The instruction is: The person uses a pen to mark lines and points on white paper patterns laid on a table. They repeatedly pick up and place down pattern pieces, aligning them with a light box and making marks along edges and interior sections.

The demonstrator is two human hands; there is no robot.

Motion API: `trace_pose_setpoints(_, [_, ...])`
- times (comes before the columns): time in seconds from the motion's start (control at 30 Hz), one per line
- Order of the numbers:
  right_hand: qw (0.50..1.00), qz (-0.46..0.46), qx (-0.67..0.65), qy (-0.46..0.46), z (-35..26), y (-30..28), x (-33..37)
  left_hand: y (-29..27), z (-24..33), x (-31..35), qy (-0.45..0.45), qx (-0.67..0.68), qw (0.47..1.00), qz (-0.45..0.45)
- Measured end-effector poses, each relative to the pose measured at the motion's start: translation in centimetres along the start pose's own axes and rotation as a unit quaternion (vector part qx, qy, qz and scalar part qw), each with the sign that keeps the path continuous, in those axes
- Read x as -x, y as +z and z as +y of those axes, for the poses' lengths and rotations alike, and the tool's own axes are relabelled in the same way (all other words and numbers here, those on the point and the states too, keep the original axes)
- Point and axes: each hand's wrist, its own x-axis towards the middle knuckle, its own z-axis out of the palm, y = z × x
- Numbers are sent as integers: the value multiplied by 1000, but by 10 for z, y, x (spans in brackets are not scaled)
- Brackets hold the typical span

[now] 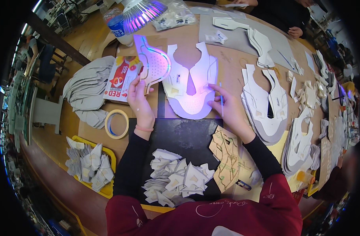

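My left hand (141, 103) grips the lower edge of a flat curved template (157, 63) with rows of small holes and a tan edge. It holds the template up beside a white shoe upper piece (201, 74) with a grey toe edge, which lies under purple light. At the right side of that upper, my right hand (232, 111) has its thumb and forefinger against the edge. A slim pale pen (222, 105) is held between its fingers. Below, a heap of small white cut pieces (178, 179) rests on a black board (174, 131).
A glowing lamp (142, 13) hangs over the far side. To the left are grey-white stacked pieces (89, 84), a tape roll (116, 124) and a yellow tray (111, 157). Stacked uppers (262, 118) and a patterned template (224, 151) lie right. Another person's hand (295, 32) is at the far edge.
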Motion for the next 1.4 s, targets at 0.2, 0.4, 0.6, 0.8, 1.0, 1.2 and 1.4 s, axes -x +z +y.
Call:
trace_pose_setpoints(0.2, [984,118,54,-121,20,0,-11,7,6,7,-21,-18,998,-56])
trace_pose_setpoints(0.4, [994,48,-56,-76,-5,-36,16,2,12,9,-43,-3,986,-161])
trace_pose_setpoints(0.6, [999,31,14,-22,2,-64,65,7,36,24,-78,-149,785,-597])
trace_pose_setpoints(0.8, [1000,-7,21,9,14,-76,119,19,29,35,-106,-178,668,-714])
trace_pose_setpoints(1.0, [994,-53,84,-40,16,-58,135,16,25,35,-33,-209,747,-631])
trace_pose_setpoints(1.2, [989,-24,105,-100,-1,-63,101,19,20,31,79,-280,812,-506])
trace_pose_setpoints(1.4, [975,-126,123,-136,4,-57,96,17,14,31,89,-346,786,-504])
